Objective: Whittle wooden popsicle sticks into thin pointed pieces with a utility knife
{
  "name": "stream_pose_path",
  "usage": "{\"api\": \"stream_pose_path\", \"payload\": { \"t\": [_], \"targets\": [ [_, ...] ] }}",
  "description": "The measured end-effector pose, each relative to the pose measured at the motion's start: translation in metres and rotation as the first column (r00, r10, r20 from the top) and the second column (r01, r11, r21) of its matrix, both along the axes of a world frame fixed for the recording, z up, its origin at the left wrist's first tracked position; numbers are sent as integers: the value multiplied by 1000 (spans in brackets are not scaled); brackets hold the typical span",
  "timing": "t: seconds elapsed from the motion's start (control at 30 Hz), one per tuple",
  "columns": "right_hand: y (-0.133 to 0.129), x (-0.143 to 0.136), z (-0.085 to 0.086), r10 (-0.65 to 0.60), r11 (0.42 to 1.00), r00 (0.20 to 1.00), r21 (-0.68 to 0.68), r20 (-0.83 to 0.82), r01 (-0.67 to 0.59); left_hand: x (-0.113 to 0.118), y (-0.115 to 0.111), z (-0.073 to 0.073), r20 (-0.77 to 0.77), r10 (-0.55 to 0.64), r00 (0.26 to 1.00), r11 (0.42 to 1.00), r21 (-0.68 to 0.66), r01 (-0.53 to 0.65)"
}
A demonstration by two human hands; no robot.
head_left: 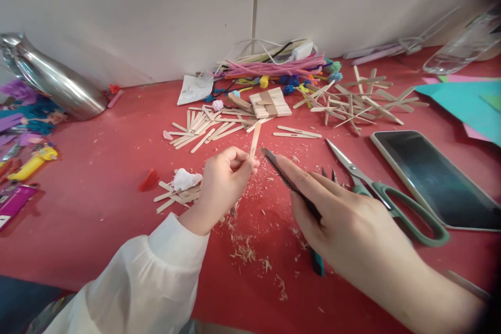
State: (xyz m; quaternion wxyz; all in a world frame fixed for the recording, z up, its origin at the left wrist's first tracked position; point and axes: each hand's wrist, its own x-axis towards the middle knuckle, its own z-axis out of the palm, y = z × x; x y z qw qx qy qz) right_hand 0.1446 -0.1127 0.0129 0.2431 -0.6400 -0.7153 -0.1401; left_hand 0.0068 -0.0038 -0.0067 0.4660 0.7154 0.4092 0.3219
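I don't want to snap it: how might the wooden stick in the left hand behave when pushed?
The wooden stick looks thin and straight: probably light, fairly stiff. So slender, it could snap. With the left hand pinching its lower end, the top might swivel.

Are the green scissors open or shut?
Shut: the scissors' blades lie together and end in one tip, with no gap showing between them.

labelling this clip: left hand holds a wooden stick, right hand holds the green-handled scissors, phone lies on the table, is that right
No: in the head view, the right hand holds a dark, narrow tool; the green-handled scissors lie on the table. The phone lies there too, and the left hand holds a wooden stick.
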Motion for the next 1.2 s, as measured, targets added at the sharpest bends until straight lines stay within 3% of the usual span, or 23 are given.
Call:
{"api": "stream_pose_path", "payload": {
  "t": [0.27, 0.47, 0.57, 0.7, 0.83, 0.97, 1.07, 1.2],
  "targets": [
    [0, 1, 1, 25, 993, 989, -108, -143, -40, 2, -1, 2, -4, -4, 1000, 999, -33, 4],
    [-1, 0, 4, 15, 975, 952, -206, -307, -82, -1, -5, 6, -46, -7, 999, 996, 92, 11],
    [-1, 0, 9, -8, 954, 872, -265, -490, -141, -1, -5, 5, -82, 8, 997, 987, 159, 5],
    [2, -1, 11, -148, 902, 705, -387, -693, -191, 0, -3, 3, -83, 14, 996, 982, 187, 2],
    [5, 0, 11, -265, 864, 572, -455, -776, -217, 2, -1, 3, -120, 30, 992, 979, 205, -5],
    [7, 3, 14, -300, 844, 518, -476, -801, -247, 2, 1, 4, -122, 23, 992, 982, 188, 1],
    [6, 4, 14, -244, 870, 593, -443, -767, -216, 1, 1, 4, -24, -22, 999, 998, 55, 24],
    [1, 1, 11, -52, 962, 838, -252, -543, -104, 2, 0, 4, 133, -57, 989, 983, -167, 79]
  ]
}}
